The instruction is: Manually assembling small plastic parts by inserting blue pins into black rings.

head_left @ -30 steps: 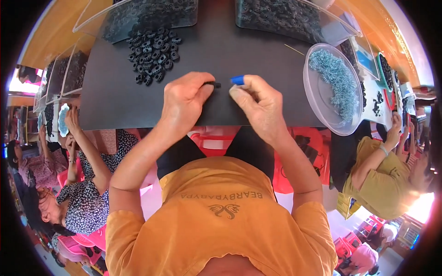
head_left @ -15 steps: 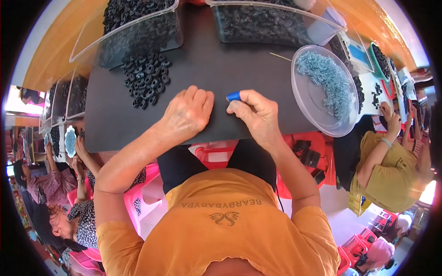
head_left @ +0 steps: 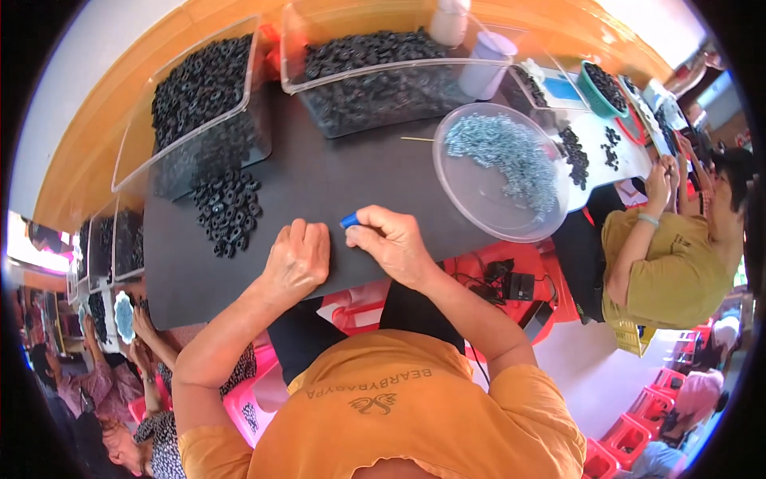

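My left hand [head_left: 299, 259] is curled into a fist low over the dark tabletop [head_left: 351, 172]; whatever its fingers hold, if anything, is hidden. Close to its right is my right hand [head_left: 392, 246], with thumb and index finger drawn together in a pinch. A blue finger cover [head_left: 349, 220] sits on the index fingertip. Anything between those fingertips is too small to make out. Beyond my left hand lies a loose pile of small black ring-like parts [head_left: 227, 211]. Right of my hands is a round clear plastic bowl [head_left: 459, 180] with many small light-blue springy-looking pieces [head_left: 511, 156].
Two clear bins [head_left: 259, 132] [head_left: 383, 76] of black parts stand along the far edge. A thin stick [head_left: 416, 139] lies beside the bowl. A purple cup [head_left: 487, 64] stands behind it. Co-workers sit on both sides; a red stool [head_left: 511, 307] bears cables and a black adapter.
The whole view has shifted, so the table and bins sit lower and further left. My hands keep nearly the same closed poses beside each other.
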`<control>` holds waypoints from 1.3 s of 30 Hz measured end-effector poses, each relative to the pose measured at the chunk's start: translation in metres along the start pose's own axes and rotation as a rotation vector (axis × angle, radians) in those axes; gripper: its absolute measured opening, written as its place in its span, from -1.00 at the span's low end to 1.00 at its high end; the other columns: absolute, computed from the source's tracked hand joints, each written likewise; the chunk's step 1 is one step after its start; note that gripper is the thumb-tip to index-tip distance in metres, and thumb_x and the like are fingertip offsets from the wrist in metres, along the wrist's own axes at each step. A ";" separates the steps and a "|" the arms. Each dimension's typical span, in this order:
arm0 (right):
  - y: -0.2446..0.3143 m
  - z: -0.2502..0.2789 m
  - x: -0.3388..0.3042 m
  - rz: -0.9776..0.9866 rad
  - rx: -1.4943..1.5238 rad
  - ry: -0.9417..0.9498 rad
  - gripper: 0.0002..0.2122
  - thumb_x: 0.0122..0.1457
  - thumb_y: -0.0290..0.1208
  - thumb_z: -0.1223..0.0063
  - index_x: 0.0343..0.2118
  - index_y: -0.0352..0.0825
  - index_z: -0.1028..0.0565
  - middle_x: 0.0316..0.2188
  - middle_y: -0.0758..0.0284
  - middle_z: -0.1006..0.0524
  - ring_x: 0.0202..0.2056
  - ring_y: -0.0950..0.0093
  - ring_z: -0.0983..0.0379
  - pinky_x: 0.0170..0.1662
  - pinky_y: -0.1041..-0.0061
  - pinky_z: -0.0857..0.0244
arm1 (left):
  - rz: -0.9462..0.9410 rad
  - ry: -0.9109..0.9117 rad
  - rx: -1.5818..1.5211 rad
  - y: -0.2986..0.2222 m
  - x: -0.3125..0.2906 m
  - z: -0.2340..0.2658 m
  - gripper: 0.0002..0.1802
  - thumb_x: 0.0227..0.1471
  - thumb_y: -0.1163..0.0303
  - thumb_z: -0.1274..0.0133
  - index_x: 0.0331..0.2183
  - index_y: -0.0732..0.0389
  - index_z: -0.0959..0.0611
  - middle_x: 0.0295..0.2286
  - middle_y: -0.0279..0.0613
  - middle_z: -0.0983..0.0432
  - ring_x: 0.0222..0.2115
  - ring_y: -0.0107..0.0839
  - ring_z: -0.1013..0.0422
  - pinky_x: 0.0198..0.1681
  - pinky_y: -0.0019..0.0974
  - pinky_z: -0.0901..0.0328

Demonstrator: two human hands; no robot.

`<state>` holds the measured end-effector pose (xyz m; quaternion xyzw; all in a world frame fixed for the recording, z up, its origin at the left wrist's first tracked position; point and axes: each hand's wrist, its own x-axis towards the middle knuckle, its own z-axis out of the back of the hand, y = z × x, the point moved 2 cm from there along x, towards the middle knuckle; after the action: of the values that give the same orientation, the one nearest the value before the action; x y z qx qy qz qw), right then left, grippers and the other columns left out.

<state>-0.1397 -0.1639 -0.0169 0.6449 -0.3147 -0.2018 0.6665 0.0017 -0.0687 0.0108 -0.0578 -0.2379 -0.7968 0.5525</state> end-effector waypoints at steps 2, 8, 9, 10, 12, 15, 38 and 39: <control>0.002 0.000 -0.002 -0.010 0.032 -0.004 -0.94 0.13 -0.57 0.00 -0.37 -0.45 -0.46 -0.49 0.41 -0.49 -0.40 0.69 -0.39 -0.29 0.68 -0.29 | -0.015 0.000 0.022 0.000 0.002 0.002 -0.80 -0.30 0.48 0.02 -0.49 0.36 -0.46 -0.57 -0.18 -0.19 -0.53 -0.32 -0.24 -0.53 -0.34 -0.24; -0.002 0.002 -0.004 0.046 0.035 -0.007 -0.94 0.13 -0.56 0.00 -0.38 -0.44 -0.47 -0.50 0.42 -0.49 -0.41 0.69 -0.39 -0.30 0.68 -0.29 | 0.176 0.010 -0.448 0.022 0.013 0.003 -0.87 -0.32 0.58 -0.04 -0.57 0.24 -0.43 -0.62 -0.11 -0.32 -0.54 -0.11 -0.34 -0.52 -0.15 -0.25; -0.001 0.003 -0.004 0.053 0.042 -0.002 -0.94 0.13 -0.56 0.00 -0.38 -0.44 -0.47 -0.50 0.42 -0.49 -0.41 0.69 -0.39 -0.30 0.68 -0.29 | 0.166 -0.005 -0.438 0.028 0.024 0.014 -0.88 -0.30 0.58 -0.02 -0.57 0.24 -0.43 -0.62 -0.11 -0.31 -0.55 -0.11 -0.34 -0.51 -0.15 -0.25; 0.000 0.003 -0.004 0.040 0.052 0.003 -0.93 0.13 -0.56 0.00 -0.38 -0.45 -0.47 -0.50 0.42 -0.48 -0.41 0.69 -0.39 -0.30 0.68 -0.29 | 0.157 -0.019 -0.429 0.036 0.039 0.026 -0.90 -0.28 0.59 -0.01 -0.56 0.25 -0.44 -0.63 -0.11 -0.31 -0.56 -0.11 -0.34 -0.51 -0.14 -0.25; 0.001 0.004 -0.005 0.017 0.067 0.010 -0.93 0.14 -0.56 0.00 -0.37 -0.45 -0.47 -0.49 0.42 -0.48 -0.41 0.70 -0.39 -0.30 0.68 -0.29 | 0.174 -0.105 -0.503 0.052 0.077 0.045 -0.94 -0.21 0.58 0.01 -0.57 0.27 -0.42 -0.64 -0.05 -0.30 -0.54 -0.04 -0.33 -0.48 -0.10 -0.23; 0.004 0.007 -0.004 0.040 0.108 -0.005 -0.92 0.14 -0.56 0.01 -0.35 -0.45 -0.48 -0.48 0.42 -0.48 -0.41 0.69 -0.39 -0.29 0.69 -0.29 | 0.193 -0.249 -0.421 0.085 0.140 0.054 -0.93 -0.10 0.50 0.03 -0.49 0.30 -0.45 -0.55 0.06 -0.37 -0.46 0.01 -0.37 -0.41 -0.11 -0.27; 0.007 0.007 -0.002 -0.062 0.271 -0.002 -0.88 0.11 -0.55 -0.03 -0.30 -0.44 -0.51 -0.51 0.37 -0.54 -0.49 0.70 -0.37 -0.44 0.73 -0.22 | -0.019 0.497 -2.026 -0.207 0.079 -0.028 -0.83 0.02 0.39 0.01 -0.40 0.28 -0.60 -0.50 -0.11 -0.53 -0.47 -0.23 -0.44 -0.38 -0.23 -0.29; 0.006 0.008 -0.002 -0.074 0.282 0.003 -0.87 0.11 -0.54 -0.03 -0.29 -0.44 -0.51 -0.52 0.35 -0.54 -0.49 0.68 -0.39 -0.44 0.72 -0.21 | -0.157 0.585 -2.072 -0.231 0.089 -0.033 -0.81 0.01 0.37 0.00 -0.41 0.30 -0.60 -0.51 -0.10 -0.53 -0.48 -0.24 -0.43 -0.40 -0.23 -0.29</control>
<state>-0.1472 -0.1684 -0.0117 0.7436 -0.3147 -0.1791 0.5621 -0.2363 -0.0955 -0.0598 -0.2891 0.6905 -0.6265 0.2174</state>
